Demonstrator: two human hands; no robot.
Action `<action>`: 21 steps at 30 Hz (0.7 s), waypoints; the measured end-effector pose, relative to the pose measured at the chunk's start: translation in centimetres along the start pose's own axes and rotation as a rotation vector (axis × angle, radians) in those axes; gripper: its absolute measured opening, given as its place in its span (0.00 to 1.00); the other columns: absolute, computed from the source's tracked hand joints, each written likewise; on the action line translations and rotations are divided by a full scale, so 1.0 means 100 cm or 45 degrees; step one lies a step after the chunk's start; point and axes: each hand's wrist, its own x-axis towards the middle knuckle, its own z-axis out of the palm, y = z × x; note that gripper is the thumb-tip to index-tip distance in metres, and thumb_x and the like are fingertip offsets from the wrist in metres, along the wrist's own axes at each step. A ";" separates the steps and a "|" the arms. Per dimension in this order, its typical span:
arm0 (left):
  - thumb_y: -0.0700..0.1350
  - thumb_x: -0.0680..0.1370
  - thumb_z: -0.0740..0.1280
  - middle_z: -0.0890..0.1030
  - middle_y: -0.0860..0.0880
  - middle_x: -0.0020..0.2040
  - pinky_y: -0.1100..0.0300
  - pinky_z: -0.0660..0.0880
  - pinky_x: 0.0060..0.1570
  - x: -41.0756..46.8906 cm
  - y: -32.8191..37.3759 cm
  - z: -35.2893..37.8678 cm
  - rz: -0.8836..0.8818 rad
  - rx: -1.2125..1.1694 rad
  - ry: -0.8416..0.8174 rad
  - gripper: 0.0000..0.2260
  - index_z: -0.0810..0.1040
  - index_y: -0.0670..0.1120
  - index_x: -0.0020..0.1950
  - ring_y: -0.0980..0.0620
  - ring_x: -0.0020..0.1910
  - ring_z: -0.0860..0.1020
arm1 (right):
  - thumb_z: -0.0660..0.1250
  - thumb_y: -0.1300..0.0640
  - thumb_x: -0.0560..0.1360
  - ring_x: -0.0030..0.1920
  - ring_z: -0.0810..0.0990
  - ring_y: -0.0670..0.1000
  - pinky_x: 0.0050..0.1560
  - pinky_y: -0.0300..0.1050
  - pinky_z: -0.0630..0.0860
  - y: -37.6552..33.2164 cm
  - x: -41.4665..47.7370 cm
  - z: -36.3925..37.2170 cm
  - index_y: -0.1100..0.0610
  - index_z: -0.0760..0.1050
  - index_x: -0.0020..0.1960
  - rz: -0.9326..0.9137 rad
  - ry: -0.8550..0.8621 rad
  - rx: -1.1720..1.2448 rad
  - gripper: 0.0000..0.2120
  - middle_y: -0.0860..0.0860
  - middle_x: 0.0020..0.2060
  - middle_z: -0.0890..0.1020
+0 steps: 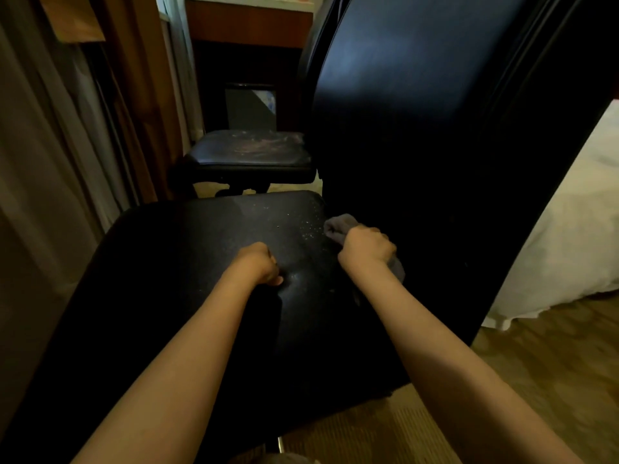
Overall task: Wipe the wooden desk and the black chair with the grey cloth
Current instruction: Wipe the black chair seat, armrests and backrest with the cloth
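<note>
While the right hand [365, 244] is gripping the grey cloth [338, 226] on the black chair [201, 262] | specks [301, 226] are lying just left of it | left hand [259, 264] is pressing nearby, fingers curled, empty.

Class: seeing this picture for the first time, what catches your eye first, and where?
The black chair fills the frame, its tall back rising at right. On its seat, the right hand grips a grey cloth beside pale specks, while the left hand rests as a fist mid-seat.
</note>
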 end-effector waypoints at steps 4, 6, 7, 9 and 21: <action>0.45 0.72 0.72 0.75 0.41 0.62 0.55 0.72 0.60 -0.001 0.004 -0.001 0.006 0.071 -0.015 0.21 0.74 0.39 0.62 0.43 0.60 0.75 | 0.64 0.52 0.76 0.59 0.74 0.57 0.50 0.50 0.75 0.029 -0.039 -0.015 0.58 0.67 0.67 -0.029 -0.137 -0.167 0.22 0.55 0.59 0.74; 0.45 0.73 0.72 0.75 0.41 0.62 0.54 0.72 0.61 0.000 0.005 -0.002 0.013 0.094 -0.032 0.22 0.74 0.39 0.63 0.43 0.60 0.75 | 0.63 0.51 0.76 0.57 0.76 0.56 0.51 0.48 0.77 0.043 -0.057 -0.021 0.57 0.69 0.64 -0.034 -0.187 -0.205 0.19 0.54 0.57 0.75; 0.45 0.72 0.72 0.75 0.41 0.63 0.54 0.72 0.62 0.000 0.005 -0.003 0.012 0.087 -0.039 0.22 0.74 0.39 0.64 0.43 0.61 0.75 | 0.63 0.51 0.76 0.56 0.76 0.55 0.52 0.49 0.77 0.048 -0.063 -0.023 0.57 0.70 0.63 -0.036 -0.193 -0.215 0.17 0.54 0.56 0.75; 0.45 0.73 0.72 0.75 0.41 0.63 0.54 0.72 0.62 0.001 0.006 -0.004 0.009 0.090 -0.043 0.23 0.73 0.38 0.64 0.43 0.61 0.75 | 0.63 0.51 0.76 0.55 0.77 0.55 0.51 0.48 0.77 0.049 -0.066 -0.025 0.57 0.71 0.62 -0.029 -0.175 -0.233 0.16 0.54 0.54 0.76; 0.49 0.75 0.69 0.72 0.40 0.67 0.56 0.68 0.65 -0.013 0.011 -0.003 -0.023 -0.082 0.012 0.24 0.71 0.38 0.67 0.42 0.65 0.72 | 0.62 0.55 0.78 0.57 0.76 0.58 0.55 0.54 0.75 -0.021 0.037 0.001 0.59 0.74 0.60 -0.031 0.065 0.132 0.13 0.57 0.56 0.77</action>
